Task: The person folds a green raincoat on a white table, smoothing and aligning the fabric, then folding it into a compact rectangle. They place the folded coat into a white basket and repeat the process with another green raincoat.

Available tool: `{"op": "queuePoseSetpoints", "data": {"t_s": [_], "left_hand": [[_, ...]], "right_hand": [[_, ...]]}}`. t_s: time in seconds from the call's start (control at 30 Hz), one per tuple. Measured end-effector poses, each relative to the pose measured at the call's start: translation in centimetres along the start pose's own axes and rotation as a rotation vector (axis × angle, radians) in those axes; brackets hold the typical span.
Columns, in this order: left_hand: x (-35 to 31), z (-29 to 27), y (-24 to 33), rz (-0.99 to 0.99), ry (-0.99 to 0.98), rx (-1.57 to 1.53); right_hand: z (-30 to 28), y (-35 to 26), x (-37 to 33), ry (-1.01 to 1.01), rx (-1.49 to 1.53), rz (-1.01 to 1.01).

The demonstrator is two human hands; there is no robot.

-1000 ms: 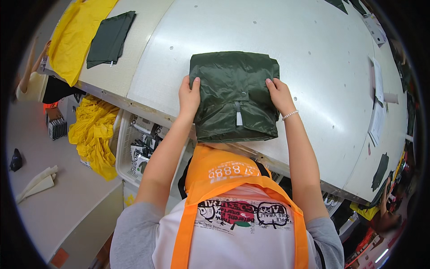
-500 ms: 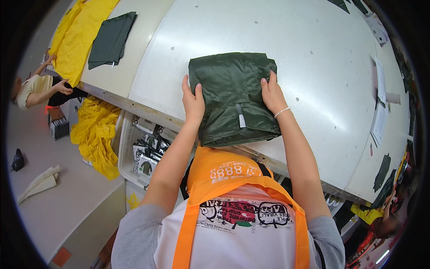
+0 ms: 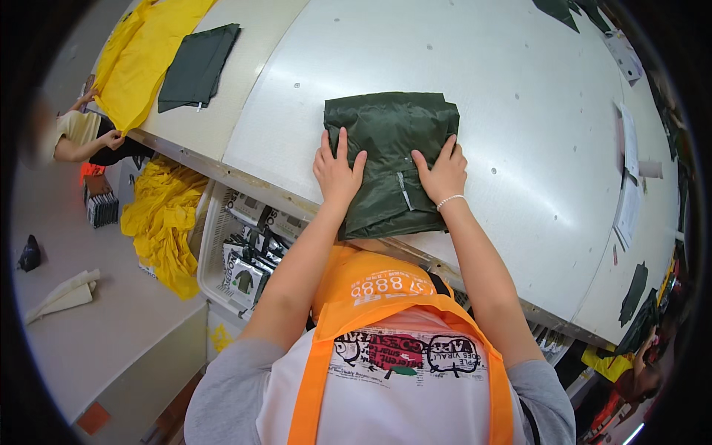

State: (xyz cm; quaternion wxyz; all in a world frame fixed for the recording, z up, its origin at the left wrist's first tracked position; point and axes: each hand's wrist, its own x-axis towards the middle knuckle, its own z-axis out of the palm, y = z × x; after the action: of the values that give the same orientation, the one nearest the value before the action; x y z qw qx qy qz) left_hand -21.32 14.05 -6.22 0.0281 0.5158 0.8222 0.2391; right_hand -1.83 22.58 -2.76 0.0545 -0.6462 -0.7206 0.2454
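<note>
A folded dark green garment (image 3: 389, 122) of thin, shiny fabric lies on the pale worktable (image 3: 534, 208) in front of me, its near end at the table's edge. A small white label (image 3: 405, 194) shows on its near half. My left hand (image 3: 339, 172) rests on the garment's left side, fingers spread and pointing away from me. On the right side my right hand (image 3: 443, 175) presses flat, thumb toward the middle and fingers apart. A beaded bracelet circles my right wrist. Neither hand grips the fabric.
A green folded stack (image 3: 199, 67) and yellow cloth (image 3: 152, 52) lie at the table's left, where a co-worker's hand (image 3: 111, 139) holds the cloth. Below the edge stand a white basket (image 3: 211, 256) of packages and heaped yellow fabric (image 3: 163, 215). Papers (image 3: 628, 200) lie at right.
My hands have moved from gripping the garment's side edges to lying on top, nearer its middle. The garment's sides look narrower and flatter. The co-worker's hand has closed on the yellow cloth.
</note>
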Motion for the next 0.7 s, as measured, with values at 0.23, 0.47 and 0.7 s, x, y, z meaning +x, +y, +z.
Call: {"op": "queuePoseSetpoints", "data": {"t_s": [0.23, 0.47, 0.7], "left_hand": [[-4.5, -5.0, 0.1, -0.48, -0.212, -0.506], [-11.4, -7.9, -0.3, -0.595, -0.275, -0.319], [-13.8, -10.9, -1.4, -0.629, -0.523, -0.768]], "right_hand": [[-0.9, 2.8, -3.5, -0.066, 0.207, 0.074], [-0.4, 3.2, -9.4, -0.149, 0.334, -0.013], [-0.7, 3.3, -11.6, -0.127, 0.616, -0.151]]}}
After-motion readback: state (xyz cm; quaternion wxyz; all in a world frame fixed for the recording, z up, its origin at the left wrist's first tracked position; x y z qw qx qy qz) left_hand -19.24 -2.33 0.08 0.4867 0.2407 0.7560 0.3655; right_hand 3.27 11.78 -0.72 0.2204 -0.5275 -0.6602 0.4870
